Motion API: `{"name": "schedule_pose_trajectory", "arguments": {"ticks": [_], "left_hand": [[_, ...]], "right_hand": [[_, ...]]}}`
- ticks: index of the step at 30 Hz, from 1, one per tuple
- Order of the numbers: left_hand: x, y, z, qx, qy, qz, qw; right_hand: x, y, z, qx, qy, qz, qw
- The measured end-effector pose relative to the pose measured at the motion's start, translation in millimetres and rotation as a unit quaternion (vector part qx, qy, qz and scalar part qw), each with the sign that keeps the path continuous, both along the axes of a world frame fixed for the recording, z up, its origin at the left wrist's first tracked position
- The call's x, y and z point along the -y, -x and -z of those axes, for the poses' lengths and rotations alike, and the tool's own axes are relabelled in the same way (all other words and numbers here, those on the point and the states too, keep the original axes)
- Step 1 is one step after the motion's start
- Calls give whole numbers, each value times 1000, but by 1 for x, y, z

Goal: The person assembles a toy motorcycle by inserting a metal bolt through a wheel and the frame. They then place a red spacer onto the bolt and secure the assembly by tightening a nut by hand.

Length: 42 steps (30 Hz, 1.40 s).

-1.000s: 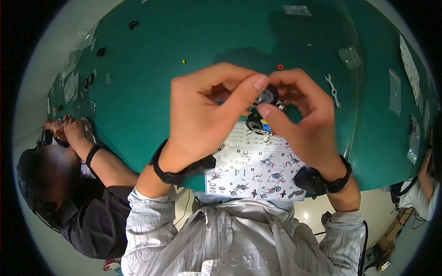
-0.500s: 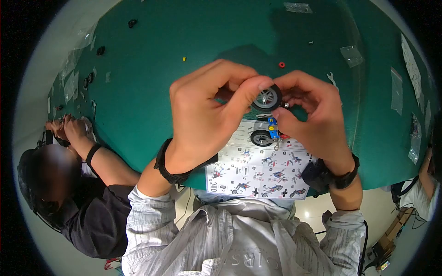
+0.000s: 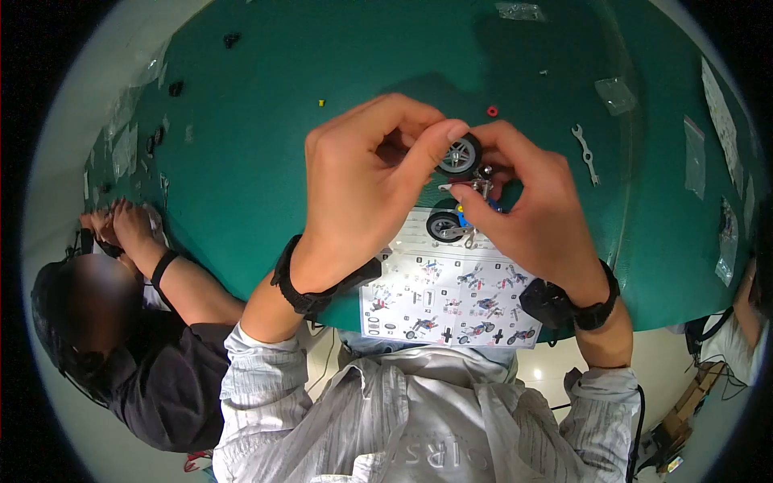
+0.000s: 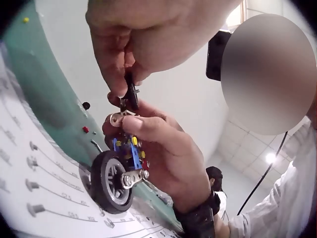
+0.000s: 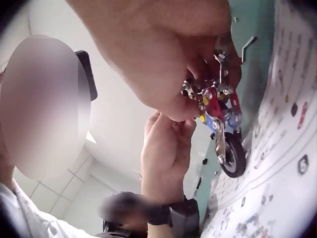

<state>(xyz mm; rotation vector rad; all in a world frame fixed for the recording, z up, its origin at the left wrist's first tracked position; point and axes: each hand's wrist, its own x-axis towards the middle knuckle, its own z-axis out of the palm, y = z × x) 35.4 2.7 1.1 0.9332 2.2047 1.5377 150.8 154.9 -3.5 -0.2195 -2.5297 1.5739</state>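
Observation:
My left hand [image 3: 362,185] pinches a black-tyred wheel [image 3: 459,155] with grey spokes between thumb and fingers. Just below and right of it, my right hand [image 3: 539,209] grips a small metal and plastic model [image 3: 475,211] with blue, red and yellow parts. A second wheel [image 4: 113,181] is fitted at the model's lower end, above the printed sheet. In the left wrist view the held wheel [image 4: 132,94] is seen edge-on beside the model's upper end. The right wrist view shows the model's red plate [image 5: 214,105] and metal strips; whether the held wheel touches the model is unclear.
An instruction sheet [image 3: 443,298] lies at the table's near edge. A wrench [image 3: 586,154], a red ring [image 3: 493,111], a yellow piece [image 3: 322,103] and plastic bags [image 3: 615,97] are on the green table. Another person [image 3: 161,354] sits at the left.
Over the last half second, the held wheel has moved slightly up and left. The model has turned and shifted a little left, showing more metal parts. The wrench is more fully in view.

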Motion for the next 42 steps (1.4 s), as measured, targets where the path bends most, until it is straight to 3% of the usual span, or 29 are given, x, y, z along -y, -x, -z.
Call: {"name": "schedule_pose_trajectory", "arguments": {"ticks": [2, 8, 14, 17, 20, 27, 31, 34, 37, 42], "left_hand": [[2, 3, -2, 12, 24, 15, 1000], [1, 4, -6, -210, 27, 36, 977], [4, -7, -15, -199, 100, 30, 974], [5, 2, -23, -289, 106, 73, 949], [11, 19, -30, -375, 83, 196, 902], [7, 41, -15, -414, 19, 308, 856], [5, 31, -25, -339, 20, 241, 909], [7, 30, -24, -358, 36, 209, 909], [13, 47, -19, -411, 16, 166, 896], [9, 41, -26, -321, -27, 229, 918]], "right_hand": [[0, 0, 1, 10, 36, 1, 999], [-1, 3, 9, -26, 123, 33, 991], [2, 3, 6, -26, 169, 38, 984], [1, 4, 6, -6, 242, 36, 970], [-6, 2, -4, 67, 316, 9, 946], [-18, -1, -3, 104, 331, -44, 937], [-18, 0, -3, 113, 331, -28, 936], [-17, 0, -13, 160, 355, -43, 920], [-28, 1, -12, 157, 316, -47, 934], [-24, 0, -16, 152, 353, -42, 922]]}}
